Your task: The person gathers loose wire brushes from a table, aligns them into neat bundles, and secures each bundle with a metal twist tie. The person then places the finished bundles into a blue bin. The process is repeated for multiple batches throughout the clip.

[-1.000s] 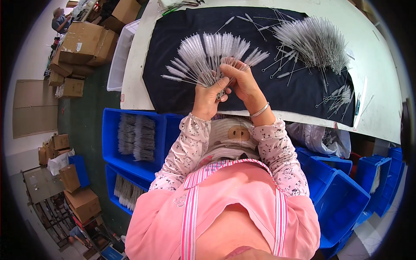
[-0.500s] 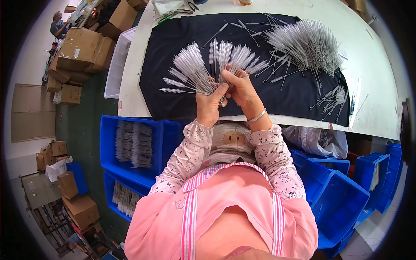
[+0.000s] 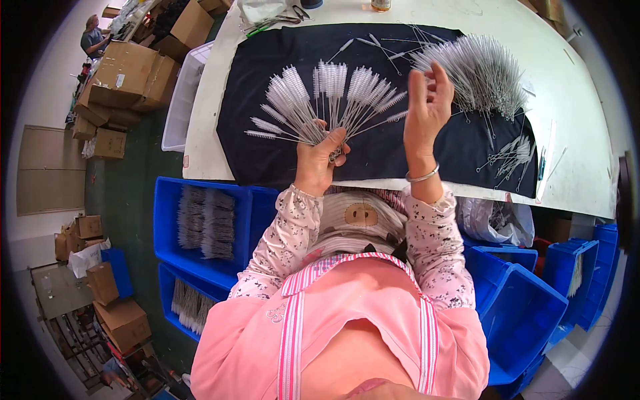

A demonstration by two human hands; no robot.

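My left hand is closed round the looped wire ends of a bunch of small straw-cleaning brushes. Their white bristle heads fan out away from me, over a dark cloth. To the right of the fan, my right hand is raised over the cloth, its fingers apart and nothing visible in it. It is nearest to a big heap of similar brushes, whose left edge lies just beyond the fingers. A smaller group of brushes lies lower right, and a few loose ones lie at the far side.
The cloth covers a white table. Blue bins with stacked brushes stand below left; more blue bins stand below right, beside a clear plastic bag. Pliers lie at the far edge. Cardboard boxes and another person are at far left.
My right hand has let go of the bunch and moved right and away from me, toward the heap. My left hand keeps holding the fanned brushes, nearly in place.
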